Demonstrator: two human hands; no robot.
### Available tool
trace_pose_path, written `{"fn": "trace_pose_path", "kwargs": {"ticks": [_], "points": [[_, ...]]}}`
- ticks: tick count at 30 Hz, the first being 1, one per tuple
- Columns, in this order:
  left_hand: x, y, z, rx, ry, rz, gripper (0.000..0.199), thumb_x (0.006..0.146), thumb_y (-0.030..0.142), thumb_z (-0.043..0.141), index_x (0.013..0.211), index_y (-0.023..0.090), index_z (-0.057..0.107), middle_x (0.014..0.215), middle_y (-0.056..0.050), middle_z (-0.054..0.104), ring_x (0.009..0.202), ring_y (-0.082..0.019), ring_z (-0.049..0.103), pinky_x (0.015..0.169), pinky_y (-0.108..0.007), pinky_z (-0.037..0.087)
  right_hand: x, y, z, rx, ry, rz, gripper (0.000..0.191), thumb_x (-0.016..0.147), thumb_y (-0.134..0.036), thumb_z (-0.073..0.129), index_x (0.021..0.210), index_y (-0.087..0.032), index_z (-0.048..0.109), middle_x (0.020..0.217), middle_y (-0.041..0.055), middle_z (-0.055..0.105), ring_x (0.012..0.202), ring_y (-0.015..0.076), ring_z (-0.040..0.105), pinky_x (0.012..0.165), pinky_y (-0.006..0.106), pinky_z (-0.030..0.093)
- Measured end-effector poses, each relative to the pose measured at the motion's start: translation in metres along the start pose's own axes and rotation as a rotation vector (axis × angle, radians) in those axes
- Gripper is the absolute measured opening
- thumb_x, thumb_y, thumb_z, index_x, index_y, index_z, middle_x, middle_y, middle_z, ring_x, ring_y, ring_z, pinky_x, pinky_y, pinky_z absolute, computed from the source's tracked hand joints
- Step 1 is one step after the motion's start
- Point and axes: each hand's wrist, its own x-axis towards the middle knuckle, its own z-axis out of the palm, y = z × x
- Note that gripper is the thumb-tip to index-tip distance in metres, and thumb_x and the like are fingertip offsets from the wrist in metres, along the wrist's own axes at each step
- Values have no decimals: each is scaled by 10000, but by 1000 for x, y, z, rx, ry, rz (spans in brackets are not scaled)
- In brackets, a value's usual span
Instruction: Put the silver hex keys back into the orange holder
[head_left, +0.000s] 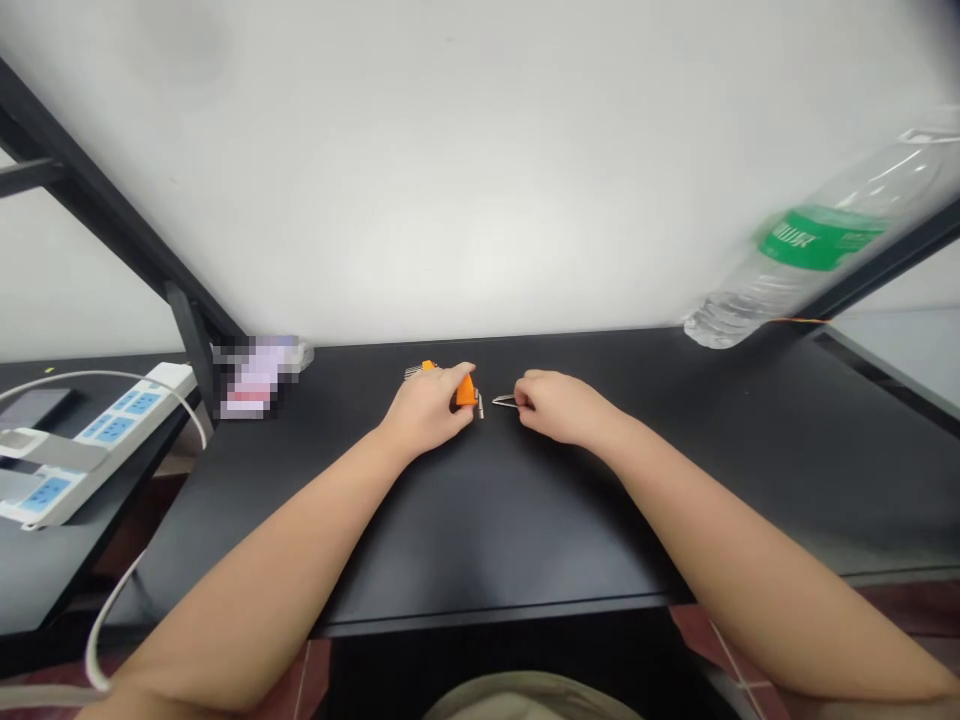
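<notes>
My left hand (427, 408) is closed around an orange plastic piece (466, 390), thumb and fingers on its sides, low over the black table. Thin metal rods (413, 373) and a bit of orange show behind the hand. They may belong to the same piece, but the hand hides the join. A short silver metal bit (481, 404) sits at the orange piece's right end. My right hand (559, 405) pinches a thin silver V-shaped tool, like tweezers (505, 401). Its point faces left, a small gap from the metal bit.
The black table (510, 530) meets a white wall behind. A large water bottle (787, 245) with a green label stands at the back right. At the left are a blurred-out package (259, 378), a white power strip (105, 440), a cable, and dark frame bars (120, 210).
</notes>
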Motion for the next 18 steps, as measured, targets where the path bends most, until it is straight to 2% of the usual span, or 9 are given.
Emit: {"fn": "trace_pose_path", "kwargs": {"ticks": [5,11,14,18], "points": [[-1,-2,1,-12,9,13,562,886,305,639,1438,244,555,1133,-54,753,1039,-255,709,1007,-442,523,-6,-8,-4,21,45,-36,80,812,-164,622,758,-204,578,866,56,671,687,169,555,592,294,357],[-2,0,-2,-58,12,49,566,882,310,664,1436,254,560,1103,-54,749,1016,-242,710,1000,-421,522,-7,-10,-12,432,118,-151,65,823,-191,588,878,-226,583,780,-18,660,643,134,549,628,263,399],[-2,2,-5,-101,17,85,542,886,303,657,1418,244,572,1145,-61,740,1019,-233,703,1002,-405,518,-7,-11,-12,500,132,-165,57,817,-202,590,870,-224,583,777,-24,656,658,132,554,639,260,416],[-2,4,-8,-91,17,75,502,890,306,646,1387,254,592,1063,-45,740,971,-228,697,975,-397,513,-8,-10,-12,546,128,-158,63,824,-215,590,883,-226,608,791,-26,665,678,135,572,661,266,437]]}}
